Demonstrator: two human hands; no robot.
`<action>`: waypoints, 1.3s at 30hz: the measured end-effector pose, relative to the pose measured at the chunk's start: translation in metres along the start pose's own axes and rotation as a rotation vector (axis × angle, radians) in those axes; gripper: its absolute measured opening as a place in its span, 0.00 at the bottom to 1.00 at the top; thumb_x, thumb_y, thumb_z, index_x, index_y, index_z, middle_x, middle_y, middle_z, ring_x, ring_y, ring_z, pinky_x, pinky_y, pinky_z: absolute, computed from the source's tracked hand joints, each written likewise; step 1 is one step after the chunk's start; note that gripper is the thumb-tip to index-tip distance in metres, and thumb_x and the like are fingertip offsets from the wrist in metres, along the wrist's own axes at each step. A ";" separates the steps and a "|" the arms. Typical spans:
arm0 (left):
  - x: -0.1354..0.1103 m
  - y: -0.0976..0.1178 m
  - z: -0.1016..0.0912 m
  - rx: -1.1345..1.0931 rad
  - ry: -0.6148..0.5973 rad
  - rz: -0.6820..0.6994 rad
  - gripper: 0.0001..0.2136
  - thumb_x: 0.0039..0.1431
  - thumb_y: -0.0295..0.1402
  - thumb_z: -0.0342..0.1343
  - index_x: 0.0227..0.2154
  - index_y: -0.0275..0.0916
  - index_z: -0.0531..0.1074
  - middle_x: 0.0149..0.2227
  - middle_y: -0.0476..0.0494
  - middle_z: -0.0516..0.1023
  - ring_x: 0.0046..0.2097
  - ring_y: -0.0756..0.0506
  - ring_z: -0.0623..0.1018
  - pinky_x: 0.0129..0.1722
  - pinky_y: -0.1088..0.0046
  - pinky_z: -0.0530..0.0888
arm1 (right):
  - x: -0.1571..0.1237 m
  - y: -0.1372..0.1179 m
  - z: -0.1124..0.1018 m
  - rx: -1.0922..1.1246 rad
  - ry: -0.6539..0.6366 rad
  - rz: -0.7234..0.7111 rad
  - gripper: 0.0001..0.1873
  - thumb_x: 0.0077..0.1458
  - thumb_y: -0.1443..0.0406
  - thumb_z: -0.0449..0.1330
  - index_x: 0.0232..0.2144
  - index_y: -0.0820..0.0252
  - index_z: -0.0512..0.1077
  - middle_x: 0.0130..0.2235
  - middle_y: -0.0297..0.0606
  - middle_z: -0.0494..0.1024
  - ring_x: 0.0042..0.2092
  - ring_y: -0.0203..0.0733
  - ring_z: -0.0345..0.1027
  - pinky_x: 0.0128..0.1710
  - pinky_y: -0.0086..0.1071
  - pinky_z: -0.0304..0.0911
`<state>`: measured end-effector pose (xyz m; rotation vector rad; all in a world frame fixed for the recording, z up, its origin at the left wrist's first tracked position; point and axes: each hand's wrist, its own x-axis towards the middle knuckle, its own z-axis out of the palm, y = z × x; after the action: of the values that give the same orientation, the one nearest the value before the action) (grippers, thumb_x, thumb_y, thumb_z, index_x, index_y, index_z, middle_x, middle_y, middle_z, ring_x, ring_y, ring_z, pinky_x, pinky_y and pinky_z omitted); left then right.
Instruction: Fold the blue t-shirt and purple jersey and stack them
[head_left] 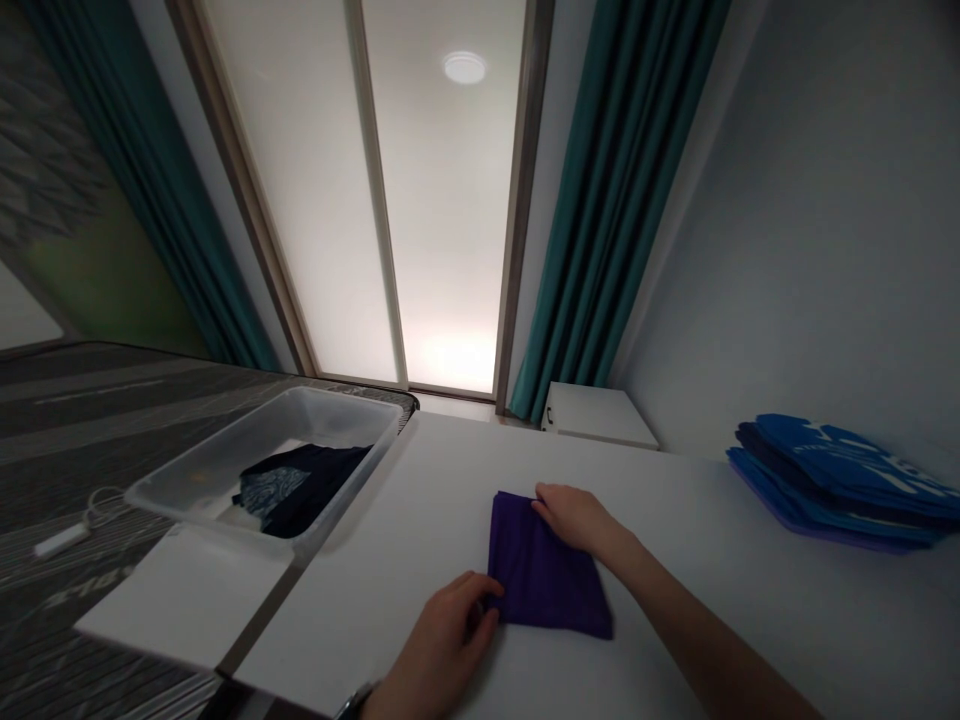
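A purple folded cloth (544, 575), squarish and fairly smooth, lies flat on the white table (420, 510). At its lower left edge, my left hand (454, 630) has thumb and fingers pinched on the fabric. My right hand (574, 515) curls over the upper right edge, its fingertips gripping the cloth near the top. Whether the cloth is a shirt cannot be made out. To the far right sits a stack of folded blue and purple clothes (847, 485), the top one with white print.
A translucent plastic bin (169, 480) with dark clothing (315, 485) in it stands left of the table. A white power strip (61, 540) lies on the dark striped surface beyond. A low white cabinet (600, 412) is past the far edge, near teal curtains (600, 220).
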<state>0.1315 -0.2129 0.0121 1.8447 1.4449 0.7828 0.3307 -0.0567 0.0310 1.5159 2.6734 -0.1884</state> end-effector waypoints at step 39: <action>0.119 -0.036 -0.029 0.315 -0.034 0.336 0.11 0.65 0.37 0.51 0.29 0.39 0.73 0.32 0.47 0.75 0.37 0.45 0.72 0.40 0.69 0.65 | -0.031 0.035 0.047 0.377 0.315 0.013 0.13 0.65 0.62 0.48 0.29 0.57 0.65 0.32 0.38 0.74 0.36 0.42 0.66 0.39 0.35 0.59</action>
<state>0.1126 -0.0865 0.0083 2.3716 1.3107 0.7049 0.3765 -0.0713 -0.0149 1.7969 3.0014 -0.5202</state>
